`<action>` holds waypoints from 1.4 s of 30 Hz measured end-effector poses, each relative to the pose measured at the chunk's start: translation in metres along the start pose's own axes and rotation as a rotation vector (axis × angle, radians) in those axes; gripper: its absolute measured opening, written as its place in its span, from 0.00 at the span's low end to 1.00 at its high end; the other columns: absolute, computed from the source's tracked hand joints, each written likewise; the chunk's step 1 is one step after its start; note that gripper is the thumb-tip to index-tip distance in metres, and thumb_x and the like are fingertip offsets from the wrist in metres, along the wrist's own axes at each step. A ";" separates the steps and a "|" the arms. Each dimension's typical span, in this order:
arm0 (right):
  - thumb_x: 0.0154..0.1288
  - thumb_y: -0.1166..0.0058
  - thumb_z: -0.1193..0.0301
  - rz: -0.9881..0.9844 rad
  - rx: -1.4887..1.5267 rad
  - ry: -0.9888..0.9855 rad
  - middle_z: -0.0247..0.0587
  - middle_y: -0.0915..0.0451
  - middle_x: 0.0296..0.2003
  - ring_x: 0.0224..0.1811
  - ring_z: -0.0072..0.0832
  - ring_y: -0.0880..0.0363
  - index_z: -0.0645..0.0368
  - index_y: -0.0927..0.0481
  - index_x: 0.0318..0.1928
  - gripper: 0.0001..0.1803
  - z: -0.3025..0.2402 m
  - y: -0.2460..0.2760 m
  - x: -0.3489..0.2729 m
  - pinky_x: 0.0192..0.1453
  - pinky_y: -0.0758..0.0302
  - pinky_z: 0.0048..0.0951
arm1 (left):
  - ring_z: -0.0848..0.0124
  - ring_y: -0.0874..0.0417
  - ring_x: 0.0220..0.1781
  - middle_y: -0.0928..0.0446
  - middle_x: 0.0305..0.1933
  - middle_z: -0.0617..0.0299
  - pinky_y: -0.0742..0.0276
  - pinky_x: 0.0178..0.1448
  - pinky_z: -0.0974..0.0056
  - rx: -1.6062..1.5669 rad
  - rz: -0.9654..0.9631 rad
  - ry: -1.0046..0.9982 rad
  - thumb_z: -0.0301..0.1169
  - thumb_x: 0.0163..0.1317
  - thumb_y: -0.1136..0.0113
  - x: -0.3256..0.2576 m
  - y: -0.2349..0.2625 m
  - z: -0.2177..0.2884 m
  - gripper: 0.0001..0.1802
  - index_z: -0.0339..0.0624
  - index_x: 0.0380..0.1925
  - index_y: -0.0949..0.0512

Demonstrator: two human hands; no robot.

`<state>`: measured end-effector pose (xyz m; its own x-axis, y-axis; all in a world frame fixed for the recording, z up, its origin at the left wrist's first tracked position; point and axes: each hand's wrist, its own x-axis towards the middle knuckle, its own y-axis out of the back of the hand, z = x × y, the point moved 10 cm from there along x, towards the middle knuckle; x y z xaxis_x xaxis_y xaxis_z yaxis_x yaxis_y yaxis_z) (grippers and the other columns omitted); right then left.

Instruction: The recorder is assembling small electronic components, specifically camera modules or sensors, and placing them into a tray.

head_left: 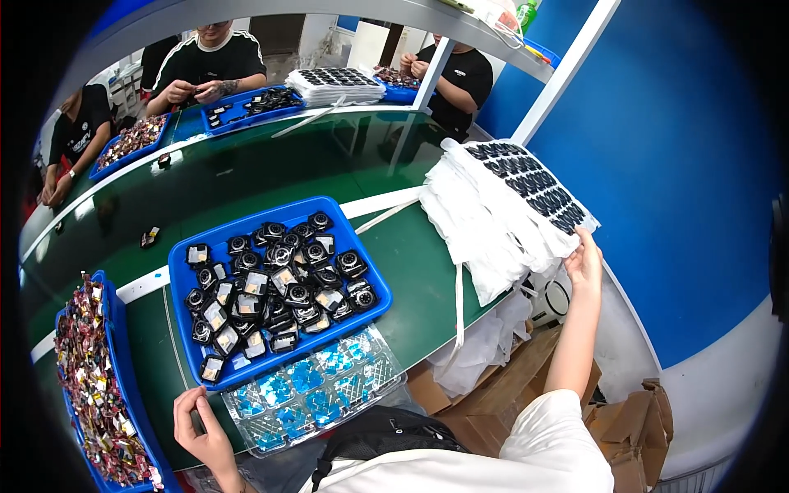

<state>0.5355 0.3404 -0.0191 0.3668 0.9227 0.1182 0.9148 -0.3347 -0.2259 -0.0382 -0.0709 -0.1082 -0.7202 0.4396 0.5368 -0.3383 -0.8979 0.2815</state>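
My right hand (585,261) reaches out to the stack of white trays (477,218) at the right, its fingers closed on the near corner of the top one. Rows of small black parts (530,185) lie on that top layer. My left hand (201,431) holds nothing, fingers bent and apart, beside the near left corner of a blue tray (279,361). Heaped in the blue tray are many black camera-like units (283,275) with round lens faces, some showing pale backs. A clear compartmented blister tray (316,394) with blue pieces sits partly under the blue tray's near edge.
At the left stands a blue bin (119,361) heaped with small wired parts. Behind the green conveyor belt (271,164), people work at more blue trays. Loose parts (149,237) lie on the belt. Cardboard boxes (493,403) stand below the table edge; a white post (567,70) rises at right.
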 end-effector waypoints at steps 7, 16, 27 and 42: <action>0.62 0.48 0.75 -0.202 0.481 -0.228 0.36 0.18 0.41 0.39 0.25 0.17 0.59 0.27 0.46 0.11 0.007 -0.053 -0.025 0.35 0.18 0.20 | 0.75 0.22 0.25 0.21 0.30 0.56 0.27 0.31 0.74 -0.458 -0.186 0.230 0.22 0.65 0.50 0.014 -0.045 0.070 0.05 0.32 0.35 0.25; 0.66 0.52 0.76 -0.302 0.700 -0.274 0.40 0.21 0.46 0.48 0.29 0.20 0.62 0.29 0.50 0.13 0.014 -0.062 -0.117 0.48 0.18 0.29 | 0.56 0.26 0.60 0.33 0.61 0.42 0.26 0.60 0.57 -0.913 -1.282 0.690 0.48 0.64 0.43 -0.020 -0.321 0.214 0.41 0.40 0.69 0.48; 0.68 0.60 0.57 -0.199 0.639 -0.103 0.45 0.33 0.63 0.63 0.41 0.33 0.57 0.39 0.66 0.30 0.048 0.013 -0.152 0.66 0.34 0.47 | 0.57 0.15 0.44 0.22 0.50 0.48 0.13 0.41 0.58 -1.420 -1.392 0.836 0.43 0.72 0.65 -0.030 -0.406 0.224 0.24 0.36 0.58 0.37; 0.70 0.59 0.65 -0.553 0.623 -0.413 0.50 0.26 0.56 0.54 0.43 0.24 0.65 0.34 0.61 0.24 0.088 -0.071 -0.218 0.58 0.26 0.46 | 0.71 0.24 0.53 0.27 0.54 0.58 0.23 0.52 0.64 -0.966 -0.725 0.572 0.28 0.66 0.50 -0.073 -0.154 0.116 0.24 0.34 0.60 0.40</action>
<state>0.3755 0.1801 -0.1140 -0.2935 0.9552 0.0373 0.6418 0.2258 -0.7329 0.1367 0.0383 -0.0982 -0.2673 0.9631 0.0332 -0.8691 -0.2260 -0.4400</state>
